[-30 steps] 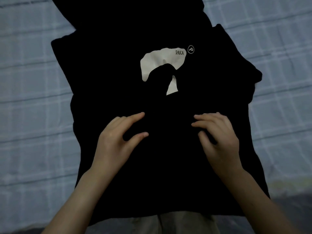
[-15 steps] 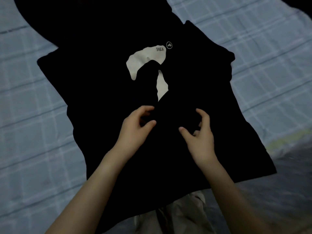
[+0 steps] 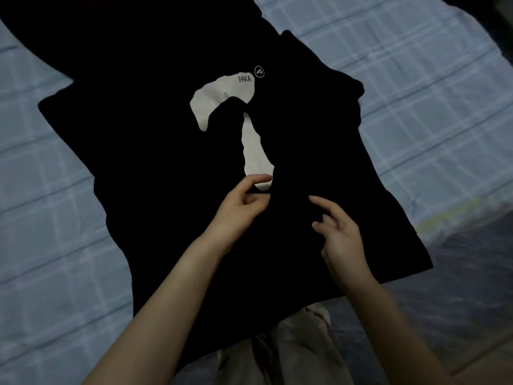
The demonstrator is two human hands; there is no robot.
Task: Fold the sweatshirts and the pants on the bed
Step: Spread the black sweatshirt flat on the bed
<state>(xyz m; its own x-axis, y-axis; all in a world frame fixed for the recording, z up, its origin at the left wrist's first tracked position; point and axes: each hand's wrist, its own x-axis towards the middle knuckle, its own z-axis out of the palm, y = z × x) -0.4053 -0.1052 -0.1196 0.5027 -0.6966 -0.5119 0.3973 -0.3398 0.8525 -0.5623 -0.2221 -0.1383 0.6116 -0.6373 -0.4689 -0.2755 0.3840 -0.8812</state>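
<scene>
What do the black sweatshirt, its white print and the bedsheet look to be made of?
Black sweatshirt: soft matte knit, probably cotton fleece; it drapes in folds. White print: flat film-like transfer, creased. Bedsheet: thin woven cloth, pale blue check, lightly wrinkled.

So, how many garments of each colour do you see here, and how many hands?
Black sweatshirt: 1
Beige garment, partly covered by the sweatshirt's near edge: 1
Hands: 2, left hand and right hand
Total: 4

The sweatshirt [image 3: 166, 162] lies on the bed [image 3: 416, 93], both hands above it
</scene>
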